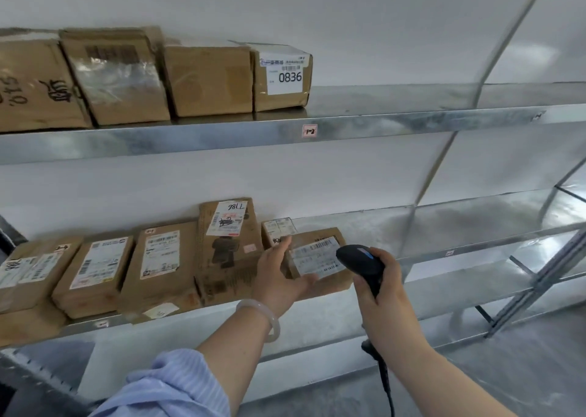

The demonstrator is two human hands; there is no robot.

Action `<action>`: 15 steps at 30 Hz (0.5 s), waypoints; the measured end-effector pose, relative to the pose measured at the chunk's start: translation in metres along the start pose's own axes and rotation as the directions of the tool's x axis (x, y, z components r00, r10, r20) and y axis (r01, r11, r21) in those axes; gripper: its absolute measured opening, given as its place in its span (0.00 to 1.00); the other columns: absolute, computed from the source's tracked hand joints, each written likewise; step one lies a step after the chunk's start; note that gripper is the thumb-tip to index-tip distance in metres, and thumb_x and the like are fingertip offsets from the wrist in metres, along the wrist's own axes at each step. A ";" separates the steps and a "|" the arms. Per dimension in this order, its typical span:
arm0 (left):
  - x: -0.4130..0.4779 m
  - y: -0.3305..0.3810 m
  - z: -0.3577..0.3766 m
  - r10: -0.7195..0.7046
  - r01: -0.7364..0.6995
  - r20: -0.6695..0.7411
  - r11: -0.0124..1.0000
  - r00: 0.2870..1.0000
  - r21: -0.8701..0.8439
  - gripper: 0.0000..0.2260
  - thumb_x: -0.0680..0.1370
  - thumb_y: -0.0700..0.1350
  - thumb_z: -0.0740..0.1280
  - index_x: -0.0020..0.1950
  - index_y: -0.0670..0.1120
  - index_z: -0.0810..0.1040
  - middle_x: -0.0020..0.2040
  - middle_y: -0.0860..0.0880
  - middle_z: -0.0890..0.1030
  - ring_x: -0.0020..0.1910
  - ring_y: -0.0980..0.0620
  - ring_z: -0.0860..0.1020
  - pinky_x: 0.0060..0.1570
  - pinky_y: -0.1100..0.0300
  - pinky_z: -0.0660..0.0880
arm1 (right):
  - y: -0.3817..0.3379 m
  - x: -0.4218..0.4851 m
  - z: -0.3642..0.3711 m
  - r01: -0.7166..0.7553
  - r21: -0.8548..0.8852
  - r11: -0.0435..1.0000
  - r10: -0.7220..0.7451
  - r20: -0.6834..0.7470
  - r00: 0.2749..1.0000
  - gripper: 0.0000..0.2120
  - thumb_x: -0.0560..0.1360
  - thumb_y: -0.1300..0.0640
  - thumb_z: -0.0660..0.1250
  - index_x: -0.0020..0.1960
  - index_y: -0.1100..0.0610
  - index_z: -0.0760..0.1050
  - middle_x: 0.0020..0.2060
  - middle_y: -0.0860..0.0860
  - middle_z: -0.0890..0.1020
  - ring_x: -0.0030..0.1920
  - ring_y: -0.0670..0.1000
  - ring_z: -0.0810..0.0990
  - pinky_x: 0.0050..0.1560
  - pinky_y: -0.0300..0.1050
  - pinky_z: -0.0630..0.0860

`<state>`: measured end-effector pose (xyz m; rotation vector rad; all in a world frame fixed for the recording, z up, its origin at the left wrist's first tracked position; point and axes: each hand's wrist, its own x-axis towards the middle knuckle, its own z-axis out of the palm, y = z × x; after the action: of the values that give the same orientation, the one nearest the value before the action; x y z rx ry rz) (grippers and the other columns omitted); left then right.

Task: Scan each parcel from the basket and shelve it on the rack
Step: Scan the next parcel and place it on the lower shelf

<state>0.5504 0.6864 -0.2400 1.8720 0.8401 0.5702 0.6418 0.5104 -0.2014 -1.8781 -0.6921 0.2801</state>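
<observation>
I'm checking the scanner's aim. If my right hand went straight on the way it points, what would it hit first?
Probably the label on the parcel that the left hand holds; the scanner in the right hand faces it. The gap between them is unclear.

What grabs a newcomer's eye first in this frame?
Centre low: the left hand holds a small brown parcel at the lower shelf while the right hand aims a black scanner at its label. Above, the bold 0836 label on the upper shelf's rightmost box.
</observation>
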 end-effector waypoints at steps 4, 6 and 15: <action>0.029 0.013 0.043 -0.044 0.044 -0.002 0.999 0.999 0.032 0.42 0.71 0.53 0.78 0.79 0.58 0.59 0.69 0.54 0.62 0.68 0.56 0.64 0.65 0.66 0.61 | 0.023 0.049 -0.027 -0.018 -0.048 0.999 0.020 0.055 0.998 0.24 0.81 0.50 0.62 0.51 0.20 0.56 0.45 0.38 0.77 0.37 0.50 0.81 0.35 0.52 0.81; 0.042 0.017 0.061 -0.075 0.076 -0.024 0.995 0.997 0.056 0.41 0.71 0.54 0.78 0.78 0.58 0.59 0.67 0.54 0.62 0.63 0.59 0.63 0.61 0.70 0.59 | 0.036 0.071 -0.036 -0.042 -0.058 0.997 0.046 0.074 0.996 0.21 0.81 0.49 0.61 0.53 0.22 0.56 0.45 0.40 0.77 0.34 0.53 0.81 0.29 0.49 0.79; 0.088 0.013 0.111 -0.207 0.211 -0.039 0.969 0.977 0.128 0.38 0.74 0.52 0.74 0.78 0.62 0.55 0.59 0.53 0.58 0.59 0.54 0.64 0.59 0.66 0.65 | 0.086 0.149 -0.046 -0.191 -0.047 0.980 0.196 0.146 0.970 0.19 0.80 0.46 0.61 0.61 0.27 0.57 0.45 0.42 0.77 0.30 0.58 0.81 0.18 0.41 0.73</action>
<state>0.6891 0.6848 -0.2727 1.8672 1.0999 0.4162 0.8130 0.5383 -0.2423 -1.9727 -0.6165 0.5435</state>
